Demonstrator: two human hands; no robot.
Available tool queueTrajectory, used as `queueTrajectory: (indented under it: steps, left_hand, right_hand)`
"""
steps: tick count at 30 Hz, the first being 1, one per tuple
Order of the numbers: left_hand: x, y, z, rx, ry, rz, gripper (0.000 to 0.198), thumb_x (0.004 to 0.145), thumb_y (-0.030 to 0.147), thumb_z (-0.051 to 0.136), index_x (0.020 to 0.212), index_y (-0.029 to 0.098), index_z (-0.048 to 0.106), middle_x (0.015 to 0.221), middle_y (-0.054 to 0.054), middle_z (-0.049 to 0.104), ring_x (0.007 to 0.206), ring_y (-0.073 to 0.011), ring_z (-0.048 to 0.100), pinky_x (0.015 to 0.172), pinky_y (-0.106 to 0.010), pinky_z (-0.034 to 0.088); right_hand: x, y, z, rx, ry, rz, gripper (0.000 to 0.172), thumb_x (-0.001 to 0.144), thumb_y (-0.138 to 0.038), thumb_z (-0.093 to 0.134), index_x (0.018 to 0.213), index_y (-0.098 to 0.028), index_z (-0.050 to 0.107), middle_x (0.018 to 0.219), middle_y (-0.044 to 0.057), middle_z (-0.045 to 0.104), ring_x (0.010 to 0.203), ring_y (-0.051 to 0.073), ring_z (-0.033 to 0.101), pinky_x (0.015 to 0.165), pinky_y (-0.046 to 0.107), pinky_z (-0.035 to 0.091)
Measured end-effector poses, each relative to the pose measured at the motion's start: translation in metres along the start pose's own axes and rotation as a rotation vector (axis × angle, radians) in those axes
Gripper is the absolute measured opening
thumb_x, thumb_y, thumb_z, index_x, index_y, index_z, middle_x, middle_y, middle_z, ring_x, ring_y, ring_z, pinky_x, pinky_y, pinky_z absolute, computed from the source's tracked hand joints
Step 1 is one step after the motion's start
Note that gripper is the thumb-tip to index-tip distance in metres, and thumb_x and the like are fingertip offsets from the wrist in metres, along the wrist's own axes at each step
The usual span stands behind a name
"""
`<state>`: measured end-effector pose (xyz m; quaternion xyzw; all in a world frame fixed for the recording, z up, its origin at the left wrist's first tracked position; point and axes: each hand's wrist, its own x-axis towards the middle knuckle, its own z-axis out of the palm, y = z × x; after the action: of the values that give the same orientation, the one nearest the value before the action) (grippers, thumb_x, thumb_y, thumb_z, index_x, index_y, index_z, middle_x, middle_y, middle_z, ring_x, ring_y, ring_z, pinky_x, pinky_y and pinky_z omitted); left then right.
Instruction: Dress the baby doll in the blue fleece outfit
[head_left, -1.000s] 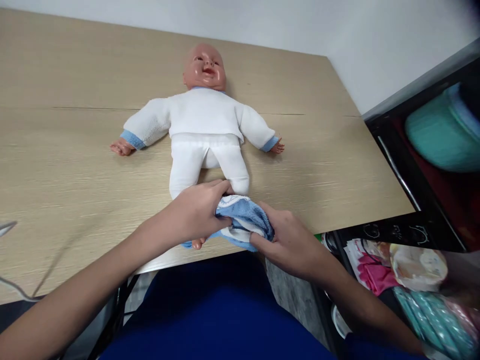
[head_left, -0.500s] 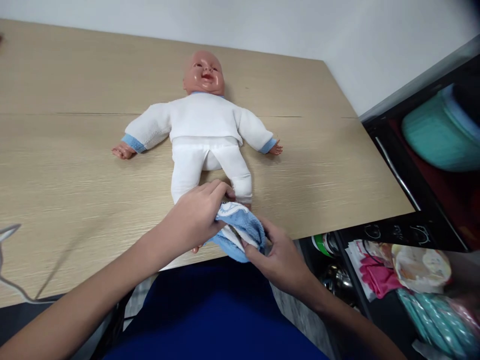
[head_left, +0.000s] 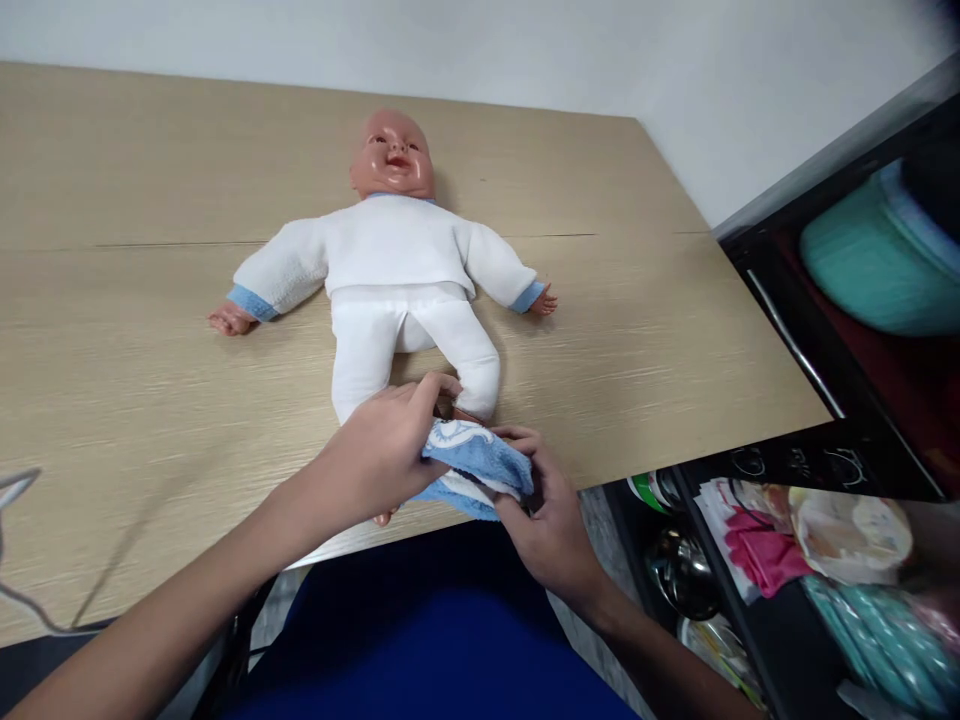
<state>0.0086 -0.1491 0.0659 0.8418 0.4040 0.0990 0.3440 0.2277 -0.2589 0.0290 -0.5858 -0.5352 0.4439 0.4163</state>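
Observation:
A baby doll (head_left: 397, 245) in a white top with blue cuffs and white trousers lies face up on the wooden table (head_left: 637, 370). Beside its feet, a small blue and white terry-cloth baby garment (head_left: 484, 460) is bunched up with an opening toward me; its exact kind is unclear. My left hand (head_left: 394, 430) grips the garment's left edge, fingers curled near the doll's foot. On the other side, my right hand (head_left: 547, 515) pinches the garment, thumb at the opening and fingers behind the cloth. The doll's lower legs are partly hidden by my left hand and the cloth.
A white cable (head_left: 34, 605) crosses the table's left front. At the right, a dark shelf holds a green rounded container (head_left: 862, 250). Lower down are pink cloth (head_left: 765, 550), green plastic-wrapped items (head_left: 885, 630) and a shiny metal bowl (head_left: 682, 575).
My right fingers have moved up over the garment's far edge, and the garment looks flatter. The doll and table sit slightly lower and further left in view. Both hands still hold the cloth.

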Motion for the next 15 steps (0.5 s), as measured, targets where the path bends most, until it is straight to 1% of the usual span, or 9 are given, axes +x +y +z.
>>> queueTrajectory:
  steps: [1,2,4,5,6,7,9,11,15]
  left_hand:
    - [-0.001,0.0,-0.004,-0.062,-0.031,-0.033,0.055,0.089,0.018,0.069,0.141,0.019,0.048,0.124,-0.015,0.079,0.107,-0.0371,0.081,0.089,-0.049,0.065]
    - [-0.002,0.001,-0.008,-0.139,-0.077,-0.083,0.055,0.091,0.021,0.068,0.142,0.021,0.046,0.117,-0.011,0.08,0.091,-0.0327,0.083,0.079,-0.045,0.065]
    - [-0.003,0.003,-0.016,-0.305,-0.175,-0.18,0.053,0.096,0.027,0.068,0.143,0.024,0.045,0.101,-0.003,0.08,0.061,-0.0231,0.077,0.059,-0.037,0.062]
    - [-0.003,0.003,-0.02,-0.376,-0.208,-0.207,0.052,0.097,0.03,0.069,0.142,0.025,0.045,0.095,0.0,0.079,0.051,-0.0197,0.072,0.051,-0.033,0.058]
    - [-0.003,0.003,-0.024,-0.432,-0.225,-0.217,0.051,0.097,0.032,0.071,0.141,0.025,0.046,0.092,0.001,0.078,0.046,-0.0179,0.069,0.046,-0.03,0.055]
    - [-0.003,0.003,-0.026,-0.473,-0.232,-0.219,0.051,0.097,0.032,0.072,0.14,0.026,0.046,0.091,0.002,0.077,0.045,-0.0175,0.07,0.042,-0.029,0.053]
    - [-0.002,0.002,-0.03,-0.526,-0.247,-0.228,0.048,0.096,0.033,0.072,0.137,0.027,0.047,0.092,0.002,0.076,0.046,-0.0181,0.071,0.038,-0.027,0.051]
    - [-0.001,-0.001,-0.032,-0.554,-0.265,-0.24,0.046,0.096,0.034,0.073,0.133,0.027,0.046,0.089,0.003,0.076,0.044,-0.0183,0.071,0.037,-0.026,0.051]
    - [0.0,-0.005,-0.035,-0.575,-0.23,-0.219,0.037,0.093,0.033,0.077,0.118,0.026,0.05,0.084,0.005,0.075,0.046,-0.0152,0.069,0.044,-0.025,0.05]
  right_hand:
    - [0.001,0.002,0.001,0.043,-0.001,-0.013,0.028,0.088,-0.01,0.07,0.11,-0.026,0.063,0.134,0.007,0.069,0.126,0.025,0.07,0.104,0.04,0.059]
    - [0.003,0.004,0.003,0.075,0.004,-0.024,0.028,0.087,-0.01,0.071,0.11,-0.026,0.063,0.128,0.006,0.07,0.119,0.023,0.071,0.099,0.036,0.06]
    - [0.008,0.006,0.005,0.106,0.012,-0.041,0.027,0.088,-0.012,0.07,0.109,-0.026,0.062,0.113,0.003,0.07,0.102,0.019,0.07,0.087,0.031,0.06]
    - [0.011,0.007,0.005,0.103,0.018,-0.055,0.026,0.088,-0.012,0.07,0.109,-0.026,0.061,0.106,0.001,0.068,0.095,0.018,0.068,0.083,0.029,0.059]
    - [0.015,0.007,0.006,0.082,0.028,-0.08,0.025,0.089,-0.012,0.069,0.108,-0.026,0.061,0.103,0.0,0.066,0.091,0.018,0.066,0.081,0.029,0.058]
    - [0.02,0.007,0.005,0.04,0.044,-0.118,0.025,0.09,-0.011,0.069,0.108,-0.026,0.061,0.104,0.001,0.064,0.093,0.018,0.066,0.083,0.03,0.058]
    - [0.029,0.006,0.004,-0.083,0.082,-0.224,0.027,0.09,-0.009,0.07,0.109,-0.027,0.063,0.115,0.004,0.062,0.107,0.022,0.066,0.092,0.036,0.058]
    - [0.036,0.006,0.001,-0.192,0.089,-0.336,0.034,0.088,-0.006,0.072,0.113,-0.029,0.064,0.125,0.007,0.059,0.12,0.026,0.065,0.101,0.042,0.058]
    - [0.043,0.01,-0.008,-0.285,-0.028,-0.494,0.054,0.085,-0.004,0.075,0.127,-0.033,0.059,0.131,0.007,0.055,0.123,0.028,0.064,0.103,0.048,0.062]
